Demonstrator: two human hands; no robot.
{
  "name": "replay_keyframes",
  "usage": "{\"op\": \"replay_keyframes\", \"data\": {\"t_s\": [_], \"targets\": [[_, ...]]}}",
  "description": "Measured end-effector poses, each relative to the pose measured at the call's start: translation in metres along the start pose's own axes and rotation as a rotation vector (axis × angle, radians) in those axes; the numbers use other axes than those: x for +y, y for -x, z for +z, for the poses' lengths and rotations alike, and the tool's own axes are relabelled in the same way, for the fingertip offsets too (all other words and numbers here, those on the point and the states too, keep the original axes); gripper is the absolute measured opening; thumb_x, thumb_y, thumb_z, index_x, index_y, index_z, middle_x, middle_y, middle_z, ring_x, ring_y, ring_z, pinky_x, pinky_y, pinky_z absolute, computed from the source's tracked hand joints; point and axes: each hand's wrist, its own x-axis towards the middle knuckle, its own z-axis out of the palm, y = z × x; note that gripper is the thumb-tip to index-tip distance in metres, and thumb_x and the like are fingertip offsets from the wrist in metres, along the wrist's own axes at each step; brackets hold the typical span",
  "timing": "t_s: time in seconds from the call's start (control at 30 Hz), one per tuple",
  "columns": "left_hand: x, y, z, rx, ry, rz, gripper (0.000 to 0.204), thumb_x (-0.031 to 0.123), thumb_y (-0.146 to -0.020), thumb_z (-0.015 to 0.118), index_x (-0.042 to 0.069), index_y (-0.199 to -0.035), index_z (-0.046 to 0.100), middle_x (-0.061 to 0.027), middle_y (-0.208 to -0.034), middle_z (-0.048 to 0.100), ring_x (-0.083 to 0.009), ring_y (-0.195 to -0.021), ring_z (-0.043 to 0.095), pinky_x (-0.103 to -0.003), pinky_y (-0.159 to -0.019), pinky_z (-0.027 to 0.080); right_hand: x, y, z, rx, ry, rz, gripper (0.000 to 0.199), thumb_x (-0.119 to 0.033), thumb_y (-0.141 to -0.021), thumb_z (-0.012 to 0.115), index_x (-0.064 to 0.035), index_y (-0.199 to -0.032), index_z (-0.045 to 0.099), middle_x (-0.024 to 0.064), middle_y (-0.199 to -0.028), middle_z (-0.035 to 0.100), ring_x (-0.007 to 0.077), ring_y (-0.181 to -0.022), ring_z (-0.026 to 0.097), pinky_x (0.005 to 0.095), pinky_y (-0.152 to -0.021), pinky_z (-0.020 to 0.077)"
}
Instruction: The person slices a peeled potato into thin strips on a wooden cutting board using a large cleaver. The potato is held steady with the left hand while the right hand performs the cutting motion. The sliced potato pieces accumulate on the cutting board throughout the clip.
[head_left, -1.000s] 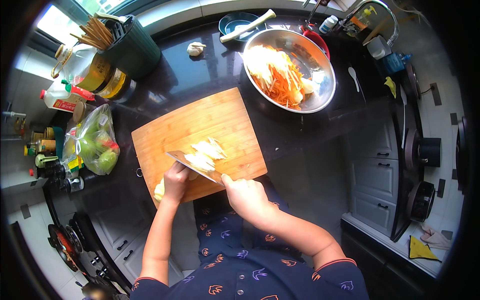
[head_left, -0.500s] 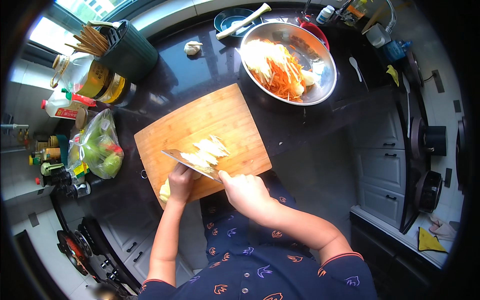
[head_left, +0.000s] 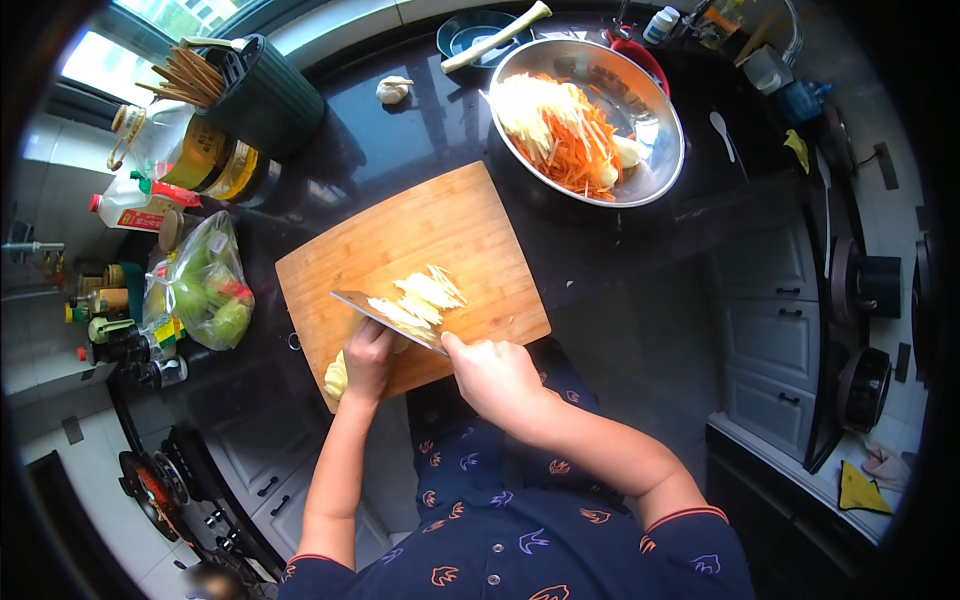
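A wooden cutting board (head_left: 440,225) lies on the dark counter. My right hand (head_left: 495,375) grips the handle of a cleaver (head_left: 385,318), its blade down on the board. My left hand (head_left: 368,358) presses a pale yellow vegetable piece (head_left: 336,377) against the blade's near side. Thin pale slices (head_left: 425,295) are fanned out on the board just beyond the blade.
A steel bowl (head_left: 655,165) with shredded white and orange vegetables stands at the back right. A dark utensil holder (head_left: 262,95), bottles and a bag of green produce (head_left: 205,295) crowd the left. A garlic bulb (head_left: 392,90) lies behind the board. A stove burner (head_left: 150,485) sits lower left.
Both hands stay at the board's near edge with the cleaver. The blade has shifted slightly along the vegetable and the slices beyond it have spread a little.
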Motion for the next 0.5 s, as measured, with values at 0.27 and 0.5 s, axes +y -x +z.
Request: {"op": "replay_keyframes", "data": {"t_s": [0.27,0.5], "targets": [[0.003,0.000,-0.002,-0.025,0.004,-0.030,0.011,-0.002,-0.077,0.067,0.004,-0.086,0.071,-0.0123,-0.080,0.065,-0.0318,-0.071,0.067,-0.040,-0.062,0.054,0.008,-0.008,0.027,-0.003,-0.007,0.042,0.016,-0.007,-0.088,0.056,-0.0035,-0.104,0.057,0.0203,-0.069,0.068,0.0380,-0.065,0.071,0.0482,-0.058,0.0569],[0.006,0.001,-0.009,-0.083,0.004,-0.039,0.021,-0.002,-0.076,0.065,0.006,-0.094,0.073,-0.0099,-0.085,0.067,-0.0293,-0.076,0.068,-0.039,-0.064,0.057,0.005,-0.013,0.027,-0.009,0.022,0.026,0.019,-0.006,-0.089,0.056,-0.0044,-0.107,0.059,0.0198,-0.069,0.068,0.0378,-0.065,0.071,0.0477,-0.058,0.0569]]}}
